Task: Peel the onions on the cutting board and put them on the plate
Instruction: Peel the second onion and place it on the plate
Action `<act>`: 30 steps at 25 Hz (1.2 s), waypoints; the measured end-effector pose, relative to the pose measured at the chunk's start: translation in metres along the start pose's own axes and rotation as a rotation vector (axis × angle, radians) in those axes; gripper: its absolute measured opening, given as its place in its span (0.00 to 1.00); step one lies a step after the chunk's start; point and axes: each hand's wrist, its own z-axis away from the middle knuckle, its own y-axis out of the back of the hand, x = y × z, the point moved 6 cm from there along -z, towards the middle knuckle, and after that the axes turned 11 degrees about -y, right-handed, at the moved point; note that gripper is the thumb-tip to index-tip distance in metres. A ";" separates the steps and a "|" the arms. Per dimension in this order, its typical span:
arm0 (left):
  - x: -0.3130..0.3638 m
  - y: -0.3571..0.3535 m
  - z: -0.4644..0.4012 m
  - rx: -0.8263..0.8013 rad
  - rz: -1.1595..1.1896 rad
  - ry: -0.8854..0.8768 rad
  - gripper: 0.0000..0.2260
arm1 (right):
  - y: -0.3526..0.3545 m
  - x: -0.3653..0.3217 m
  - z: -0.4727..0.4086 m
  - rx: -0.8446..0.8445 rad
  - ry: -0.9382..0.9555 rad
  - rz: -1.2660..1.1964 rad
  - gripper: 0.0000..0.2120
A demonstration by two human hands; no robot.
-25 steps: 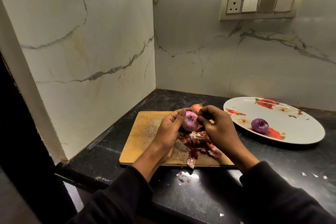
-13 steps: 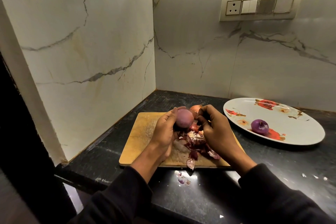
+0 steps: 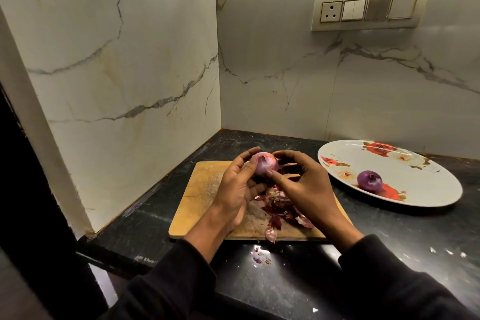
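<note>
two hands, one onion between them. the fingers (image 3: 253,153) of the left hand (image 3: 235,189) curl round the onion in hand (image 3: 265,164) from its left; the right hand (image 3: 304,184) pinches its right side between thumb and curled fingers. this onion is held above the far edge of the cutting board (image 3: 202,189), its tufted end turned toward the camera, so its axis runs roughly front to back. one heap of dark red peel (image 3: 280,206) lies on the board under the hands, one loose flake at its near edge. a second onion (image 3: 369,181), peeled, sits on the near part of the single flowered plate (image 3: 426,189), stem end tilted up toward the camera. board and plate lie apart on the black tabletop (image 3: 285,280), the plate toward its right edge. one switch panel (image 3: 368,8) on the wall.
</note>
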 end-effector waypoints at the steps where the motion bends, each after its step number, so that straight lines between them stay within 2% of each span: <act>1: 0.000 0.000 0.000 -0.008 0.011 0.002 0.14 | 0.001 0.000 -0.001 0.011 0.004 -0.015 0.18; 6: 0.002 -0.001 0.002 0.007 0.034 0.004 0.14 | 0.010 -0.004 0.002 0.121 0.064 -0.029 0.10; 10: 0.003 -0.001 0.003 -0.020 0.022 -0.026 0.21 | 0.007 -0.007 0.003 0.077 0.087 -0.045 0.12; 14: 0.002 -0.002 0.002 -0.055 0.034 -0.016 0.25 | 0.008 -0.002 -0.001 0.107 0.087 -0.033 0.11; 22: 0.002 -0.001 0.001 -0.069 0.008 -0.064 0.24 | 0.009 -0.003 0.001 0.075 0.036 -0.031 0.11; 30: 0.002 -0.004 0.005 -0.056 -0.013 -0.068 0.26 | 0.009 -0.001 0.001 0.086 0.021 0.024 0.06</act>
